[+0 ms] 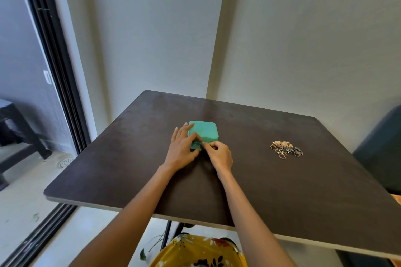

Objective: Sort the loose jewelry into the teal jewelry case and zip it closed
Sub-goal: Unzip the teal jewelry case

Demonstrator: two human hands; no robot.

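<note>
The case (203, 131) lies closed on the table (282, 191), under both hands. The left hand (181, 147) rests on its left side, fingers fairly straight, thumb against the front. The right hand (219, 154) pinches something small at the front edge, likely the zip pull. The jewelry (286, 149) sits heaped well right of the right hand.
</note>
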